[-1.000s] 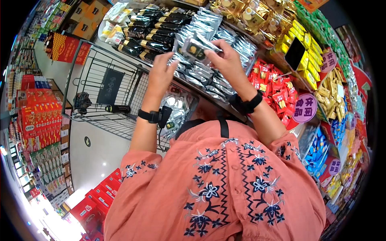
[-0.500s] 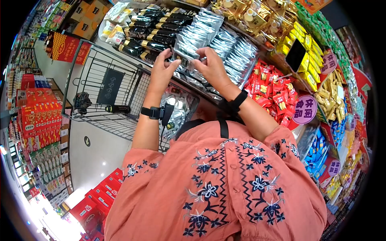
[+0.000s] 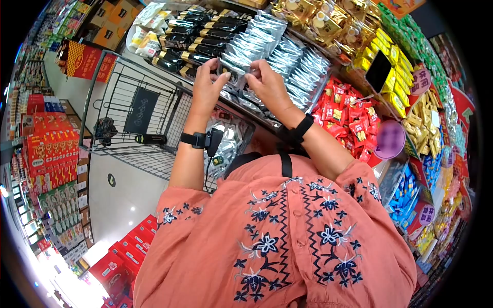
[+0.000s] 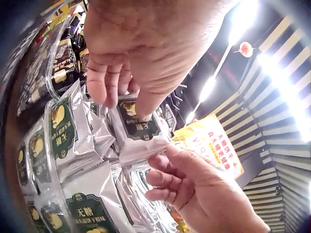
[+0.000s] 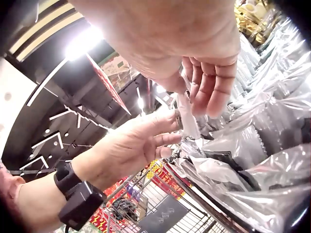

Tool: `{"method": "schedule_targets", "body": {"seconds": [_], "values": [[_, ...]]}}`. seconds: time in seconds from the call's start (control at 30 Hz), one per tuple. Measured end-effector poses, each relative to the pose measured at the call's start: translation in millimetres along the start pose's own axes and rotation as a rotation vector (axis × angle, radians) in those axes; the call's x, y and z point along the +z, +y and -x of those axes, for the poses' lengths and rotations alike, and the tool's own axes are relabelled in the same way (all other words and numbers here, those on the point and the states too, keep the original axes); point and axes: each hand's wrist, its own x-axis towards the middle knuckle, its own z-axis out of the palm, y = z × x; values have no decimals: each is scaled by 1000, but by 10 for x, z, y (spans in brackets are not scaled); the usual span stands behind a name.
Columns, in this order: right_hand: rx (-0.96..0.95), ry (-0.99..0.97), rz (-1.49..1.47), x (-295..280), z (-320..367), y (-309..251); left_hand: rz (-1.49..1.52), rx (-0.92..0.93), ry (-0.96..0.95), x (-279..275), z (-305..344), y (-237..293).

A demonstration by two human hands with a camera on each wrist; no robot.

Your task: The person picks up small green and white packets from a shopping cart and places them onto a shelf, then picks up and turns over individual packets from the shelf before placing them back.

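Observation:
Both hands hold one silver snack packet [image 4: 138, 131] with a dark green label, low over the front of a display of similar packets [image 3: 254, 43]. My left hand [image 3: 207, 92] pinches one end of it between thumb and fingers. At the opposite end, the thumb and fingers of my right hand [image 3: 270, 87] pinch the crimped edge. From the right wrist the packet [image 5: 188, 119] appears nearly edge-on between the two hands. More silver packets with green labels stand in rows beside the hands in the left wrist view.
A wire shopping cart [image 3: 136, 110] stands to the left, with silver packets [image 3: 226, 141] at its near end. Black packets [image 3: 197, 43] lie left of the silver ones, red packets [image 3: 346, 115] to the right. A dark phone-like panel [image 3: 377, 70] stands among yellow packets.
The right hand has come down and left with the packet, toward the body. The left hand, earlier beside the packet with fingers raised, now pinches its other end. Little differs from half a second ago.

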Motion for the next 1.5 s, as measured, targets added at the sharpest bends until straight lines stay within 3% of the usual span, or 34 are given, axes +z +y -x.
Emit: {"method": "schedule_targets", "body": {"seconds": [0.23, 0.43, 0.53, 0.73, 0.83, 0.93, 1.03, 1.17, 1.27, 1.3, 1.4, 1.5], "values": [[44, -20, 19, -105, 45, -37, -79, 8, 34, -6, 115, 38], [-147, -26, 47, -107, 32, -27, -256, 198, 57, 103, 229, 176], [-142, -10, 24, -81, 21, -56, -407, 205, 34, 141, 218, 165], [-80, 37, -135, -353, 58, -301, -156, 154, 236, -190, 321, 460], [62, 31, -230, -480, 145, -267, 12, 92, 338, -401, 440, 152], [161, -77, -198, -554, 245, -90, 41, -118, 337, -495, 700, -276], [208, -197, -123, -573, 340, 42, -135, -303, 209, -466, 1066, -680], [204, -244, -50, -481, 406, 55, -262, -411, 48, -302, 1559, -1476], [205, -261, -30, -444, 436, -21, -404, -525, -128, -222, 1741, -1488], [191, -260, -22, -436, 445, 19, -417, -552, -230, -194, 1796, -1636], [193, -250, -2, -428, 477, 33, -442, -520, -301, -67, 1984, -2007], [233, -236, -31, -429, 502, 31, -439, -486, -287, 3, 2044, -2224]]}}
